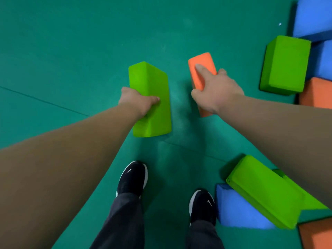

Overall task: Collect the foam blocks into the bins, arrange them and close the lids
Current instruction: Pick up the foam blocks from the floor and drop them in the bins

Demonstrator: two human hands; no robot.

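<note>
My left hand (139, 102) grips a bright green foam block (150, 81), held lengthwise above the green floor mat. My right hand (215, 90) is closed on an orange foam block (203, 60), with the index finger stretched along its top face. Both blocks hang in front of me at about the same height, a short gap between them. No bin shows in this view.
More foam blocks lie at the right: a green one (284, 64), blue ones (313, 15), an orange one (318, 93). Near my right foot (203, 203) a green block (264, 192) leans on a blue one (237, 209). My left foot (133, 177) stands on the mat (62, 51).
</note>
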